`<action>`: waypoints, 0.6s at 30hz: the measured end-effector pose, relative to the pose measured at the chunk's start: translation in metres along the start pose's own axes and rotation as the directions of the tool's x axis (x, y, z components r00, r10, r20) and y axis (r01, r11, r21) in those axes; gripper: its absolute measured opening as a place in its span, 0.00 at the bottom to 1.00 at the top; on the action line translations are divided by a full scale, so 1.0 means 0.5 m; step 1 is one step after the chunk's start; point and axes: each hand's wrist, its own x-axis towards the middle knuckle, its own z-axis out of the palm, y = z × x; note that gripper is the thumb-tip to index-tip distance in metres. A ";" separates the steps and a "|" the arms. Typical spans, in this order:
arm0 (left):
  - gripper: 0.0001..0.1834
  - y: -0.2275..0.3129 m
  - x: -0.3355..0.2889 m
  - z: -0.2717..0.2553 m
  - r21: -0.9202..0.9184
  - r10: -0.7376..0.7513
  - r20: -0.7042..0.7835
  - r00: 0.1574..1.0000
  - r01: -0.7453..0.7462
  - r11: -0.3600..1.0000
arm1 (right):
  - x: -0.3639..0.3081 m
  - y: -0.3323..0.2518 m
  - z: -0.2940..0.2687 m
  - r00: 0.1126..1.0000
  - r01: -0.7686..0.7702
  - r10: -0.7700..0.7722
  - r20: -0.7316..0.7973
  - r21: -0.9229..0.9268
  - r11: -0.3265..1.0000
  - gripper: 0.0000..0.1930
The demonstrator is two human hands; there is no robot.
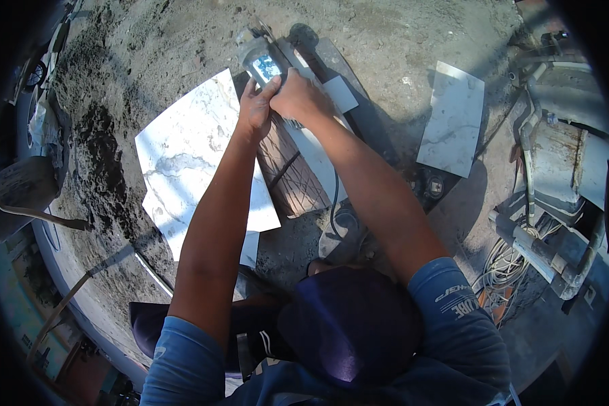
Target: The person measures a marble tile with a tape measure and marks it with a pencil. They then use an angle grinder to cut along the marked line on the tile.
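Observation:
Both my hands are on a grey angle grinder [256, 59] with a blue and white label. My left hand [255, 108] is closed around its near left side, the thumb along the body. From the right, my right hand [298, 97] grips it; its fingertips are partly hidden. A long narrow white tile strip [323, 168] lies beneath, on a brown wood-grained board [292, 183]. Beside my right wrist is a small white tile piece [341, 94]. To the left a large white marbled tile [189, 159] lies flat. The grinder's disc cannot be made out clearly.
Another marbled tile [452, 122] lies to the right. A dark cord [334, 206] loops near the board. Coiled cable [504, 267] and pipes [529, 142] sit at far right. A shovel [24, 196] is at far left, by dark rough sand [101, 162].

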 end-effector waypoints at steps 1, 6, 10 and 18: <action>0.22 0.000 0.000 0.001 0.001 0.001 -0.002 1.000 -0.001 1.000 | -0.001 0.000 -0.001 1.000 0.006 -0.006 -0.010 0.007 1.000 0.28; 0.23 0.001 0.000 0.001 -0.002 -0.001 0.005 1.000 0.001 1.000 | -0.008 -0.004 -0.006 1.000 0.016 -0.015 -0.023 0.021 1.000 0.27; 0.23 0.001 0.001 0.001 0.003 -0.009 0.003 1.000 0.009 1.000 | -0.005 -0.003 -0.005 0.999 0.022 -0.022 -0.025 0.008 1.000 0.27; 0.19 -0.009 0.001 -0.008 -0.014 -0.005 -0.047 0.999 0.004 1.000 | -0.006 -0.004 -0.004 0.999 0.002 -0.003 -0.034 -0.026 1.000 0.34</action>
